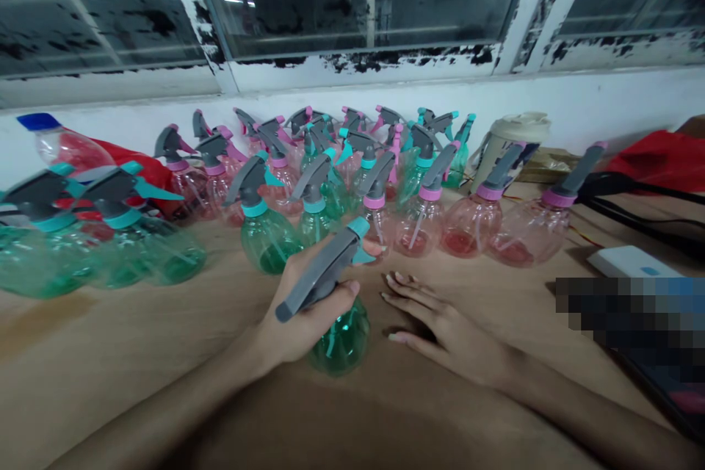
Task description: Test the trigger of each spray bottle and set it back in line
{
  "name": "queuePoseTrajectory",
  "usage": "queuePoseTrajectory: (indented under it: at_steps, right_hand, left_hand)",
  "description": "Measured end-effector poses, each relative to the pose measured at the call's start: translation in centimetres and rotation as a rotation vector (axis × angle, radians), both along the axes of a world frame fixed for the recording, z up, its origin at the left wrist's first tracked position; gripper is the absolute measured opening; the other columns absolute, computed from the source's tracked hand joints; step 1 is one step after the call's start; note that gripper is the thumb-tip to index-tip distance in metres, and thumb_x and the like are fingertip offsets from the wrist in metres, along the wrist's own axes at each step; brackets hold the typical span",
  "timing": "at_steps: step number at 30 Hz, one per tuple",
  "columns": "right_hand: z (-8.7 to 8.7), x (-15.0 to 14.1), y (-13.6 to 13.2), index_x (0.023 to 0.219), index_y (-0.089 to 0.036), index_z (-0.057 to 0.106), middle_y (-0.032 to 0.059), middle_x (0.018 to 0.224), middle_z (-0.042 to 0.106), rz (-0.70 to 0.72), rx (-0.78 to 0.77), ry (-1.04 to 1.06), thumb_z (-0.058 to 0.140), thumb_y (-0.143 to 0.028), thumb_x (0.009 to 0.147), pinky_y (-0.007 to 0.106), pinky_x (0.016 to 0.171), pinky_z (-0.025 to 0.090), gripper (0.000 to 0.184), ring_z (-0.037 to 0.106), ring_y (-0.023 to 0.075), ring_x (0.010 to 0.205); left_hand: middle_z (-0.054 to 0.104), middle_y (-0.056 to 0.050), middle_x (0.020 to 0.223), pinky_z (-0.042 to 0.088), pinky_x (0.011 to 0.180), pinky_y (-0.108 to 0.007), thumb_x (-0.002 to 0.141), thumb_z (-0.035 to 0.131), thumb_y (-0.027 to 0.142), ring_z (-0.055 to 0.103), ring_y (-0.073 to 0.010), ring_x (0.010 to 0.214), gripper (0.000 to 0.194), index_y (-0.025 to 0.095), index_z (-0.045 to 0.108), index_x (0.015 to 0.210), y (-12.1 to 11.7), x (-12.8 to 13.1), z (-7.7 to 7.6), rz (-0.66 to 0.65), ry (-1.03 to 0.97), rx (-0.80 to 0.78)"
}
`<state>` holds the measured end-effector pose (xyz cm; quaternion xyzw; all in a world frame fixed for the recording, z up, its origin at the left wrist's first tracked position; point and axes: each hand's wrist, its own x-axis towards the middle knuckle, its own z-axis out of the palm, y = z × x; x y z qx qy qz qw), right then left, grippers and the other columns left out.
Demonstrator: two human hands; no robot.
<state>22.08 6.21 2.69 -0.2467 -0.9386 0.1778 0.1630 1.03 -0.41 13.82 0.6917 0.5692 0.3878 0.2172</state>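
Observation:
My left hand [308, 301] is wrapped round the neck of a green spray bottle [340, 341] near the front of the table. Its grey trigger head with teal nozzle tips toward the upper right, above my fingers. My right hand [440, 327] rests on the tabletop just right of that bottle, fingers stretched out and holding nothing. Behind my hands stand green spray bottles with teal collars [269, 239] and pink ones with pink collars [418, 228]. Liquid pools at the bottom of several of them.
More green spray bottles [165, 253] stand at the left, by a clear bottle with a blue cap [71, 143]. A cream tumbler [510, 143], black cables [633, 209], a white box [633, 263] and red cloth [655, 161] lie to the right. A white wall [595, 99] and windows close the back.

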Motion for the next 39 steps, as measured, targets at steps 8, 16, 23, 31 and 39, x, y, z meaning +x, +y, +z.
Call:
queuePoseTrajectory:
  at_steps: [8,16,23,31,39]
  right_hand:
    - [0.1,0.0,0.0,0.136,-0.023,0.037,0.0047,0.144,0.034,0.002,-0.013,-0.014,0.042,-0.047,0.089,0.044,0.109,0.026,0.053,0.026,0.0209,0.134]
    - [0.0,0.0,0.0,0.136,-0.023,0.038,0.0050,0.143,0.037,-0.001,-0.018,0.010,0.044,-0.047,0.088,0.046,0.109,0.026,0.053,0.029,0.0224,0.133]
    - [-0.1,0.0,0.0,0.136,-0.024,0.037,0.0041,0.144,0.036,0.000,-0.010,0.002,0.043,-0.047,0.088,0.045,0.109,0.026,0.054,0.027,0.0215,0.133]
    - [-0.1,0.0,-0.1,0.135,-0.024,0.038,0.0034,0.143,0.037,-0.018,-0.004,0.014,0.045,-0.047,0.088,0.044,0.109,0.027,0.053,0.029,0.0215,0.132]
    - [0.0,0.0,-0.1,0.135,-0.022,0.038,0.0034,0.143,0.036,-0.017,0.003,-0.020,0.042,-0.048,0.089,0.042,0.110,0.025,0.053,0.027,0.0200,0.133]
  left_hand:
    - [0.068,0.000,0.097,0.048,0.083,-0.029,0.067,0.047,0.008,0.061,-0.0188,0.090,0.038,0.026,0.063,0.096,0.0,0.6,0.5,-0.087,-0.094,0.066]
    - [0.069,-0.001,0.099,0.050,0.083,-0.031,0.068,0.047,0.010,0.062,-0.0207,0.096,0.039,0.025,0.063,0.100,0.1,0.6,0.4,-0.080,-0.134,0.046]
    - [0.068,-0.001,0.104,0.050,0.081,-0.031,0.069,0.050,0.014,0.062,-0.0202,0.091,0.038,0.026,0.064,0.102,0.1,0.6,0.4,-0.067,-0.142,0.052]
    - [0.070,-0.002,0.084,0.050,0.081,-0.034,0.070,0.053,0.019,0.062,-0.0220,0.088,0.027,0.026,0.066,0.093,0.0,0.6,0.1,-0.039,-0.189,0.031]
    - [0.061,0.001,0.061,0.048,0.057,-0.030,0.073,0.053,0.029,0.059,-0.0182,0.059,0.012,0.023,0.063,0.074,-0.4,-0.3,-0.7,0.026,-0.129,-0.045]
